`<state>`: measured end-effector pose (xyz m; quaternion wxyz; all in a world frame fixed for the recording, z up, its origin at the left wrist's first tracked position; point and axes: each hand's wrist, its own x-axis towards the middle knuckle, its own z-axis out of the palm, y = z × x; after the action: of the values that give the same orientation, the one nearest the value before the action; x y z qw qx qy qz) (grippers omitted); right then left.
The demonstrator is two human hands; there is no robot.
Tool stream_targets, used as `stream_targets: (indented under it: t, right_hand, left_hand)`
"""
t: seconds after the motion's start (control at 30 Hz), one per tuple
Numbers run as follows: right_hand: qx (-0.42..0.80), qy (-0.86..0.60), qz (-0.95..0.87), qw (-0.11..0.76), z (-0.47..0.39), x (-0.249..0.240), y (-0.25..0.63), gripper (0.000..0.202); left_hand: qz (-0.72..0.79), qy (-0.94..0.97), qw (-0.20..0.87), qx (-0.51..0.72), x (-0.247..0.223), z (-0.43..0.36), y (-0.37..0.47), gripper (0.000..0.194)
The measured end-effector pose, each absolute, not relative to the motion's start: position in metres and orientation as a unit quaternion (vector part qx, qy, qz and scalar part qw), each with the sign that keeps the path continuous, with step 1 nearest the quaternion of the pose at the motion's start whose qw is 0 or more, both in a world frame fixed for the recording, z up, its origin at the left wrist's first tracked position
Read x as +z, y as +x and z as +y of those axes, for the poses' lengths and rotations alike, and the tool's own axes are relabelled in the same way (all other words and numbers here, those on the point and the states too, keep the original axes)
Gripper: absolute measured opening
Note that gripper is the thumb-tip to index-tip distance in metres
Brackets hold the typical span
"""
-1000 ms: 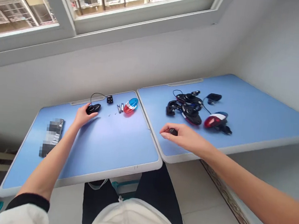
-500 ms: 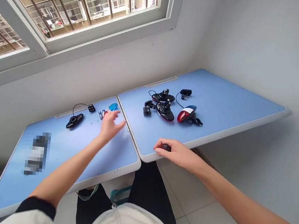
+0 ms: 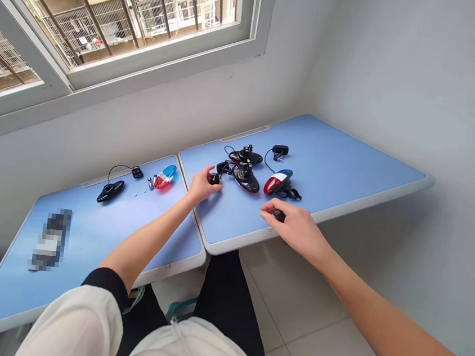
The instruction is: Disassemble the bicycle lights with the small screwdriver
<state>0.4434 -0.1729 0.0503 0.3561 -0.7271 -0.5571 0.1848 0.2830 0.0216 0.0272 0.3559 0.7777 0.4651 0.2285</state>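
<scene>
My left hand (image 3: 205, 186) curls its thumb and fingers around a small black part (image 3: 214, 179) at the left of the black units on the right table. My right hand (image 3: 290, 220) is closed on a dark rounded object (image 3: 279, 215) near the front edge; its kind is mostly hidden. Ahead lie two black oval bases with mounts, the nearer base (image 3: 246, 177) and the farther base (image 3: 246, 155). Beside them rests a red, white and blue bicycle light (image 3: 278, 182) with a black clamp. A corded black piece (image 3: 280, 150) lies behind it.
On the left table (image 3: 85, 258) are a red and blue lens cover (image 3: 165, 177), batteries (image 3: 151, 183), tiny screws (image 3: 145, 190), a black base (image 3: 111, 191) and its corded button pad (image 3: 137, 172). A pixelated item (image 3: 50, 240) lies far left. A seam divides the tables.
My left hand has moved right, from beside the lens cover to the small black part, and its fingers have closed in. My right hand, still holding the dark object, has shifted right. The view has shifted slightly.
</scene>
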Motion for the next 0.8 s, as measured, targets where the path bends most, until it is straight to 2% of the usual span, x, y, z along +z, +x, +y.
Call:
stream_targets:
  t: [0.1,0.2,0.37,0.5,0.63,0.8]
  right_hand:
    - [0.094,-0.734,-0.578,0.343,-0.157,0.039,0.446,0.016]
    - [0.023,-0.763,-0.576,0.292,-0.136,0.032,0.444,0.033]
    - [0.005,-0.787,-0.589,0.183,-0.104,0.03,0.438,0.061]
    - [0.003,-0.807,-0.577,0.128,-0.09,0.033,0.437,0.053]
    - [-0.009,-0.798,-0.59,0.123,-0.08,0.033,0.437,0.039]
    - [0.022,-0.774,-0.62,0.128,-0.074,0.037,0.435,0.048]
  left_hand:
    - [0.448,0.769,0.389,0.24,0.032,0.014,0.258,0.067]
    - [0.439,0.772,0.396,0.232,0.042,0.001,0.228,0.063]
    - [0.431,0.777,0.419,0.189,0.054,-0.021,0.182,0.061]
    - [0.419,0.779,0.431,0.177,0.049,-0.029,0.165,0.06]
    - [0.425,0.756,0.453,0.203,0.041,-0.029,0.166,0.058]
    - [0.416,0.675,0.555,0.251,0.041,-0.027,0.176,0.054]
